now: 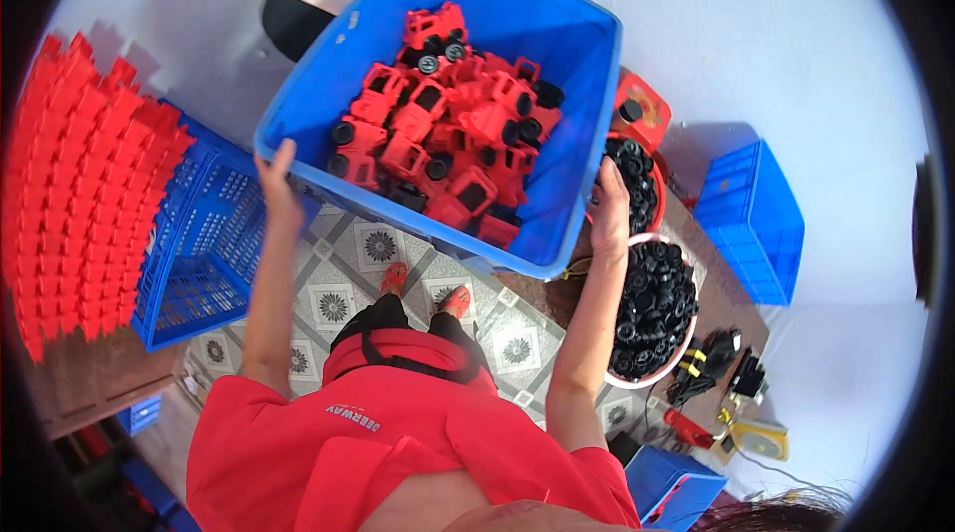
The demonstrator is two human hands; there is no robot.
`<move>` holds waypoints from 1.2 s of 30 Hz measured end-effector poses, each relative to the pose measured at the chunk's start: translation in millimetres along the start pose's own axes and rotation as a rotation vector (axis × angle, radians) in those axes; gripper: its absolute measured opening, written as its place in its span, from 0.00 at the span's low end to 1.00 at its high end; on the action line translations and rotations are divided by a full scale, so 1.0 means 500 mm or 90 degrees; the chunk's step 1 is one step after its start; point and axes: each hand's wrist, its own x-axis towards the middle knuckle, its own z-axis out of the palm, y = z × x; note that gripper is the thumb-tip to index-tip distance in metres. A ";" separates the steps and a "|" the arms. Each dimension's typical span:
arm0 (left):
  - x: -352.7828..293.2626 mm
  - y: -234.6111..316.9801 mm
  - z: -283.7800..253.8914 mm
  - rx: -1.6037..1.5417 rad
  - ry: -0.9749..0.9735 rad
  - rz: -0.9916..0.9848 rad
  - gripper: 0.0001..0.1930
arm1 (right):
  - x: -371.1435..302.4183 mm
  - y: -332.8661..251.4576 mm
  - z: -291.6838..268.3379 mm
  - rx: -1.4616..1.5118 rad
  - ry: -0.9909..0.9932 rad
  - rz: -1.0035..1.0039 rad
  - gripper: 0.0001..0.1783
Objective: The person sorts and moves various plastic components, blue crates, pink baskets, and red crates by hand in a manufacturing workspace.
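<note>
A large blue plastic bin (537, 20) is held out in front of me, tilted so that I look down into it. Red toy trucks (428, 109) with black wheels lie jumbled inside. My left hand (280, 184) grips the near left corner of the rim. On the opposite side, my right hand (610, 206) has hold of the rim, its fingers partly hidden by the bin's edge. Both arms reach forward from a red shirt.
To the left, stacked red plastic parts (90, 194) stand beside a blue slatted crate (204, 278). On the right, a pink-rimmed tub (627, 381) and a red tub (659, 199) hold black wheels. A blue bin (756, 219), tools (711, 353) and patterned floor tiles (333, 303) are around me.
</note>
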 end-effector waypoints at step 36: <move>0.122 -0.327 -0.238 0.607 -0.319 -0.391 0.26 | -0.609 0.727 0.017 -0.402 0.314 0.286 0.15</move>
